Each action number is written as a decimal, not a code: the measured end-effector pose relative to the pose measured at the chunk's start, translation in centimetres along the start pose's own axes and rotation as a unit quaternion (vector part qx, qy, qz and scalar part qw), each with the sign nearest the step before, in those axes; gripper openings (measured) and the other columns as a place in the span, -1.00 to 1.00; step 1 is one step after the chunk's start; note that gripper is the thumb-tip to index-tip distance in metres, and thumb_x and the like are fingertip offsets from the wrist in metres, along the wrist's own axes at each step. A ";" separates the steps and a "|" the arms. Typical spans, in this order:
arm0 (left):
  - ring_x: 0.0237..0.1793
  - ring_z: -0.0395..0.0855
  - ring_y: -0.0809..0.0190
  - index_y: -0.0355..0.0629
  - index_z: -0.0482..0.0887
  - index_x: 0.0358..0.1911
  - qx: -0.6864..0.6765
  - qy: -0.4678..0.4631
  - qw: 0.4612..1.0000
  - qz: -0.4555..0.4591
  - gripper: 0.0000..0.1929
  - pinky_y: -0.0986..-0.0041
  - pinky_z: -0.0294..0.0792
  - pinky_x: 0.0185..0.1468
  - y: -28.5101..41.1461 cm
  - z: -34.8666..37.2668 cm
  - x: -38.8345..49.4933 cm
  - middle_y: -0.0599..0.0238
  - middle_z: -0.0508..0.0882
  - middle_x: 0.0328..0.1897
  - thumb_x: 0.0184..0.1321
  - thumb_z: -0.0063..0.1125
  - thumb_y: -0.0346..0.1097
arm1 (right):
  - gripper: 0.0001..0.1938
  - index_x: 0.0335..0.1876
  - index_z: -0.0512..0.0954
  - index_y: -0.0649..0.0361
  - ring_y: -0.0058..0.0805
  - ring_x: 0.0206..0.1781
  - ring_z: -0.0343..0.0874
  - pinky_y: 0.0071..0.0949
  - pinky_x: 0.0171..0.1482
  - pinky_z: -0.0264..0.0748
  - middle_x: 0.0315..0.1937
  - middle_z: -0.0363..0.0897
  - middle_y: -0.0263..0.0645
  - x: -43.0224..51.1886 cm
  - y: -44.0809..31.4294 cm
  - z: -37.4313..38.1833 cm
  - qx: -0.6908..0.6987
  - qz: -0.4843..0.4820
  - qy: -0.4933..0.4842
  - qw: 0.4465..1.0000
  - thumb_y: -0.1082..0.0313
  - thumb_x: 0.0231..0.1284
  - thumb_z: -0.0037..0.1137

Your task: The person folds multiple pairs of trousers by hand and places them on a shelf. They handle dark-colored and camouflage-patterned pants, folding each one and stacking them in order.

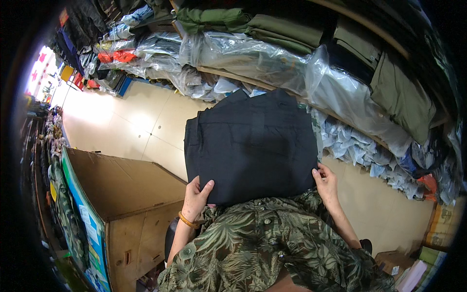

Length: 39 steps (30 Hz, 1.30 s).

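Note:
A folded black cloth garment (251,146) lies spread before me, just in front of my patterned shirt (262,237). My left hand (199,195) pinches its near left corner, thumb on top. On the opposite side, my right hand (325,182) grips the right edge near the lower corner, also with the thumb uppermost. Along the garment's right side, a strip of pale camouflage cloth (315,127) shows from underneath. What supports the garment from below is hidden. An amber-coloured bangle (188,221) circles my left wrist.
A brown wooden counter or box (131,179) stands close on the left. Shelves ahead hold folded green garments (284,33) and stacks in clear plastic bags (251,54). More bagged goods (350,142) line the tiled floor (168,109). A cardboard box (394,262) sits at the lower right.

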State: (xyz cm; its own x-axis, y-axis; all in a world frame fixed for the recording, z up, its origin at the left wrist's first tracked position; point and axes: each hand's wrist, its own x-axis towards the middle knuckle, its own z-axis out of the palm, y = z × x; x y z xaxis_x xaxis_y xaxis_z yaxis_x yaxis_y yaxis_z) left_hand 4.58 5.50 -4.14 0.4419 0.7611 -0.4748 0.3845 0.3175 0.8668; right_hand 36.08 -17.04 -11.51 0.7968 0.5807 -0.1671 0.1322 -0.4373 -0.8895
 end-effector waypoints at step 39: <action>-0.19 0.72 0.31 -0.34 0.57 0.00 -0.215 -0.251 0.939 0.090 -0.73 0.51 0.55 -0.02 11.4 -3.8 2.1 0.21 0.72 -0.10 0.23 0.09 -0.50 | -0.42 0.33 0.26 0.32 -0.30 0.23 0.47 -0.33 0.29 0.38 0.24 0.42 -0.11 1.1 -7.7 0.7 0.369 0.116 -0.249 0.888 0.41 0.20 0.18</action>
State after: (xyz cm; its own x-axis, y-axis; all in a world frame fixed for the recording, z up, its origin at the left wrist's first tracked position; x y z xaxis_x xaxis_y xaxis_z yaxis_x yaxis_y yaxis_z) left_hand 6.82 12.84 5.37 0.8367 0.4961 -0.2322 -0.0493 0.4905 0.8701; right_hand 35.57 -12.59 -5.17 0.3688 0.8454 -0.3865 -0.5711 -0.1220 -0.8118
